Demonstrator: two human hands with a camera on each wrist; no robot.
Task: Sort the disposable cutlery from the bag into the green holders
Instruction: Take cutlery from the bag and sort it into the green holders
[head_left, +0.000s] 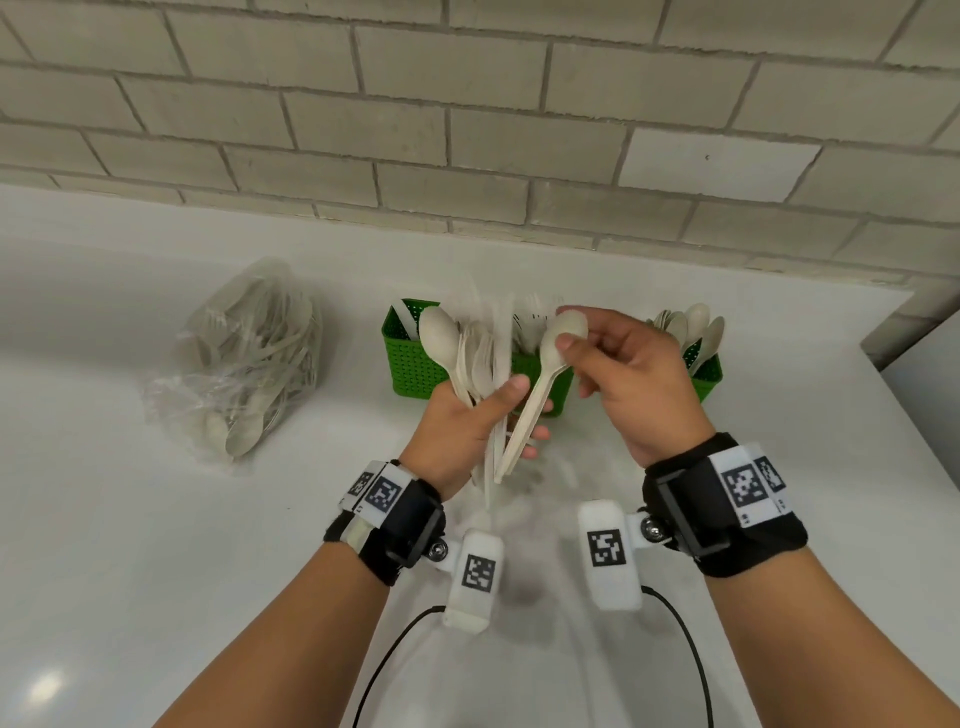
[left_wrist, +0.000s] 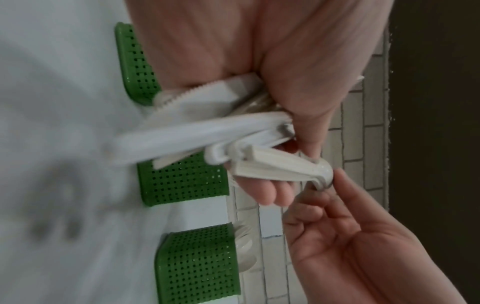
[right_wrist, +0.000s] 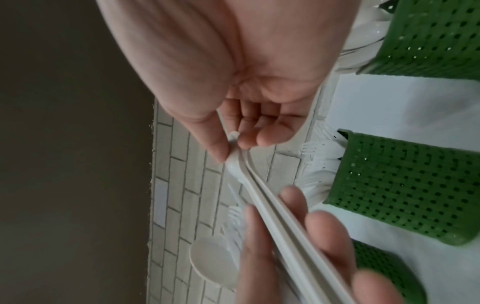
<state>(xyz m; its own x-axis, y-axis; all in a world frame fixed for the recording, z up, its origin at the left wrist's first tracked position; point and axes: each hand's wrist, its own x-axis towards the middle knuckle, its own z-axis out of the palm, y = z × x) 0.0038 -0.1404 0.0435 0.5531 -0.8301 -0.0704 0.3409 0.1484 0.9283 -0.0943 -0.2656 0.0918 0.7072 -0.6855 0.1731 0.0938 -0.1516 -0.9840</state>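
My left hand (head_left: 501, 410) grips a fanned bunch of pale cutlery (head_left: 475, 358), spoons, forks and knives, above the counter in front of the green holders. My right hand (head_left: 567, 335) pinches the bowl of one spoon (head_left: 543, 384) between thumb and fingertips. The handle of that spoon still lies against my left hand's fingers (right_wrist: 324, 236). The left wrist view shows the bunch (left_wrist: 207, 127) clamped under my thumb. Three green holders stand in a row: left (head_left: 408, 364), middle (head_left: 543, 379) with forks, right (head_left: 709, 376) with spoons.
A clear plastic bag (head_left: 249, 364) with several more pieces of cutlery lies on the white counter (head_left: 156, 519) to the left. A tiled wall (head_left: 467, 130) runs close behind the holders. The counter's edge drops off at the far right.
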